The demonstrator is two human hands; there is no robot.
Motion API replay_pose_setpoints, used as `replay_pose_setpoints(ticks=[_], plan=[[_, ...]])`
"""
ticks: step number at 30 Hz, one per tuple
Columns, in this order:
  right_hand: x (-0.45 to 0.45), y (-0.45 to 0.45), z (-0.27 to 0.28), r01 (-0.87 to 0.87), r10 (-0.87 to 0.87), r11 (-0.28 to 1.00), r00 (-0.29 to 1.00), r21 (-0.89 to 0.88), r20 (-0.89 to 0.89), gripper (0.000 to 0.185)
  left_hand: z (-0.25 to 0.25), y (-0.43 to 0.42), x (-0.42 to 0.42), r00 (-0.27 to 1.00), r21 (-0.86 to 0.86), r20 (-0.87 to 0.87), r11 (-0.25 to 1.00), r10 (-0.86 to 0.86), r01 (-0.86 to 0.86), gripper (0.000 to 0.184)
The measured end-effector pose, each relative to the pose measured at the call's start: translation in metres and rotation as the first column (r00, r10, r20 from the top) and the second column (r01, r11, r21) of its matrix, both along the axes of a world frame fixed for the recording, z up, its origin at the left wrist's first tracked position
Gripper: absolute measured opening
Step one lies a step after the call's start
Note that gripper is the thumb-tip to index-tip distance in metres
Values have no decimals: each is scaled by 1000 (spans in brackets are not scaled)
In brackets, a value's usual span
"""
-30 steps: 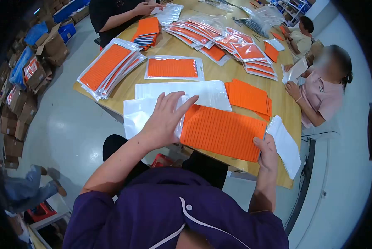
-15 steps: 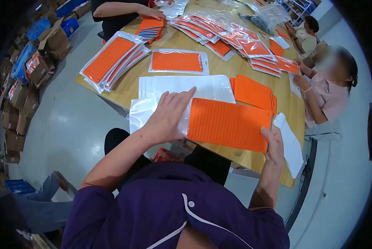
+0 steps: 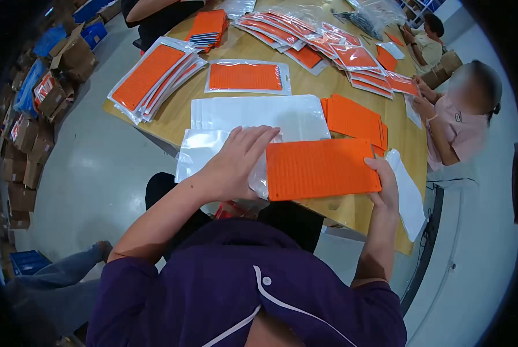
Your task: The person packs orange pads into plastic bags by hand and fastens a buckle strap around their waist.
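Note:
My right hand (image 3: 384, 182) grips the right end of an orange ribbed pad (image 3: 322, 169), thumb on top. The pad lies flat and level in front of me, over the table's near edge. My left hand (image 3: 233, 162) holds a clear plastic bag (image 3: 260, 180) at the pad's left end, its fingers partly hiding the bag. How far the pad's left end is inside the bag I cannot tell. Beneath and behind my left hand lie white-backed plastic bags (image 3: 259, 110). A few loose orange pads (image 3: 354, 120) are stacked just beyond the held pad.
A bagged orange pad (image 3: 247, 77) lies farther back, beside a pile of bagged pads (image 3: 152, 75) at left. More bagged pads (image 3: 360, 58) spread across the wooden table (image 3: 172, 118). White sheets (image 3: 406, 194) lie at right. Co-workers sit around; one person (image 3: 455, 124) is at right. Cardboard boxes (image 3: 25, 168) line the left.
The orange pad has turned slightly, its right end rising away from me, and shifted a little right. Across the table, a co-worker's hand has left the orange stack.

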State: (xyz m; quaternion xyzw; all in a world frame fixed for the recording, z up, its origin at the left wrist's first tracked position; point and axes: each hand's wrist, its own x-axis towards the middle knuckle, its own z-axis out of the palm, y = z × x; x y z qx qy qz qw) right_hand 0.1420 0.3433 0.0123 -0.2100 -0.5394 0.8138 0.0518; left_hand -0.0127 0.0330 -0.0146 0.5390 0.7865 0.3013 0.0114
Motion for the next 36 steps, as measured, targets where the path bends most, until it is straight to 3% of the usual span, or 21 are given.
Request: replay_pose_setpoints(ticks=[5,10,14,19,25,30,34,36], plan=[[-6,-9,-2,29,-26,999,997,46,-70,18,-2,1,2,995,-12,96,1000,8,-6,115],[-7,-20,-17,105,-85,960,993,260,-87,15,-15,3,-3,1000,-30,-26,1000,7,-8,116],[-9,-27,1,-56,52,954,998,296,22,12,-23,5,1,991,-1,125,999,-41,42,119],[-6,-28,8,-227,201,854,974,468,106,14,-25,3,10,988,-82,135,993,-70,81,119],[-16,-53,-5,-68,51,871,998,487,48,11,-31,0,14,994,-100,108,995,-13,23,119],[-23,-35,-11,-259,209,870,964,419,162,12,-38,-1,21,981,-60,186,995,-64,77,119],[-42,-22,-24,-422,406,751,902,508,148,14,-47,0,23,985,-35,171,999,-32,39,109],[-45,-24,-27,-424,408,755,901,500,148,14,-53,-2,24,983,-18,179,999,-31,35,103]])
